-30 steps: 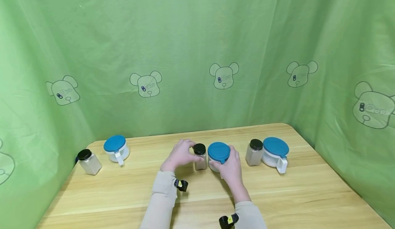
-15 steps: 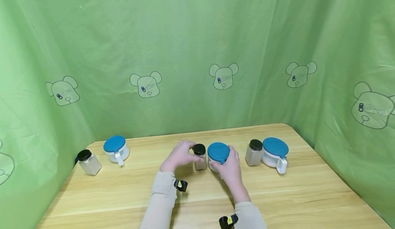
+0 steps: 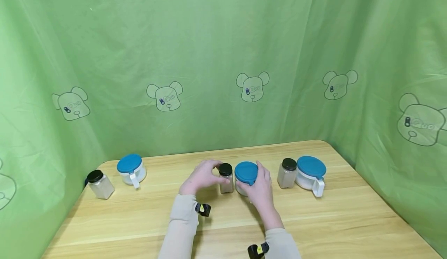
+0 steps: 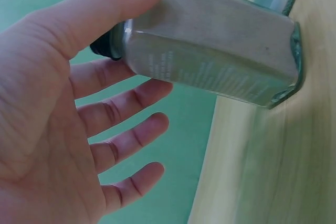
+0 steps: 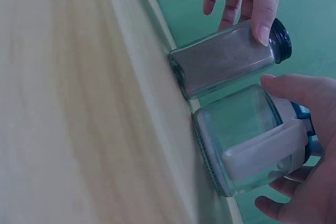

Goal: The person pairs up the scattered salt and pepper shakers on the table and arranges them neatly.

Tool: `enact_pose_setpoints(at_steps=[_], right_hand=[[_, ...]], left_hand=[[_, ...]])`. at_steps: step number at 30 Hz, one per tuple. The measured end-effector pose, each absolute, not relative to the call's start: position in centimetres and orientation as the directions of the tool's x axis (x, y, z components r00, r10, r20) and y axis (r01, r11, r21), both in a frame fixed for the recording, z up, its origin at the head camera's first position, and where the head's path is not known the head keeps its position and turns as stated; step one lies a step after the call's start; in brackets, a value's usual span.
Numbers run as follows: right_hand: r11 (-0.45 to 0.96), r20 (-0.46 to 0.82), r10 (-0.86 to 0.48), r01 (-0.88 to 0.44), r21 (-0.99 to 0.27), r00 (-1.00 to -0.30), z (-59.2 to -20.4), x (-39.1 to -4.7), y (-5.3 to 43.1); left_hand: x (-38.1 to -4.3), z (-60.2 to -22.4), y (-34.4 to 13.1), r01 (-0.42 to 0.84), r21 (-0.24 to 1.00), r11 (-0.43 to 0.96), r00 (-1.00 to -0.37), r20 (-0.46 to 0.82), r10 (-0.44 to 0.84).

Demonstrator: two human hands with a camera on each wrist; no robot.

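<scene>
My left hand (image 3: pixel 201 176) holds a glass seasoning jar (image 3: pixel 226 184) with a black lid, upright on the table in the head view. In the left wrist view the thumb lies across the upper side of this jar (image 4: pixel 210 40), the index finger is at the neck, and the other fingers are spread off it. Just to its right, my right hand (image 3: pixel 261 189) grips a round glass jar (image 5: pixel 239 116) by its top, thumb on one side and fingers on the other. It has a blue lid (image 3: pixel 246 172) and a white handle (image 5: pixel 265 150).
On the wooden table (image 3: pixel 342 220), another black-lidded jar (image 3: pixel 287 176) stands close beside a blue-lidded jar (image 3: pixel 310 170) at right. At left are a third black-lidded jar (image 3: pixel 102 187) and a blue-lidded jar (image 3: pixel 130 166). A green curtain (image 3: pixel 209 127) hangs behind.
My right fingers have shifted slightly at the edge of the blue lid. Both jars and the left hand stay in place; the head view has tilted very slightly.
</scene>
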State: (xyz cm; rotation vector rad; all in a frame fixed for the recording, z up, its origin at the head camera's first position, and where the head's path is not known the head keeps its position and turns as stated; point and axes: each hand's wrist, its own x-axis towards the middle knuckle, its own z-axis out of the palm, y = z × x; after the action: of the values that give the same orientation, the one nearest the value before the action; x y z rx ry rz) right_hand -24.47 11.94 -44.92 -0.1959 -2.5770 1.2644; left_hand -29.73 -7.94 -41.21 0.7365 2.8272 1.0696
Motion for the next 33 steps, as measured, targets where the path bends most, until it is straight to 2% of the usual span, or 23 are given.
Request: enact_pose_setpoints(at_steps=[6, 15, 26, 33], right_hand=[[0.632, 0.189, 0.223, -0.006, -0.775, -0.956, -44.1, -24.2, 11.9], [0.623, 0.227, 0.227, -0.038, -0.781, -0.947, -42.7, -24.1, 12.0], [0.588, 0.213, 0.194, -0.06, -0.807, -0.958, -41.1, -23.7, 12.4], [0.553, 0.247, 0.172, -0.114, -0.825, -0.954, -40.4, -23.5, 12.5]], left_hand=[[-29.5, -40.6, -8.4, 0.377, 0.655, 0.655, -0.907, 0.118, 0.404], [-29.1, -39.1, -9.2, 0.381, 0.658, 0.649, -0.909, 0.141, 0.391], [-27.9, -37.1, -10.3, 0.43, 0.624, 0.652, -0.9, 0.244, 0.36], [-27.3, -36.0, -11.2, 0.443, 0.639, 0.629, -0.896, 0.288, 0.339]])
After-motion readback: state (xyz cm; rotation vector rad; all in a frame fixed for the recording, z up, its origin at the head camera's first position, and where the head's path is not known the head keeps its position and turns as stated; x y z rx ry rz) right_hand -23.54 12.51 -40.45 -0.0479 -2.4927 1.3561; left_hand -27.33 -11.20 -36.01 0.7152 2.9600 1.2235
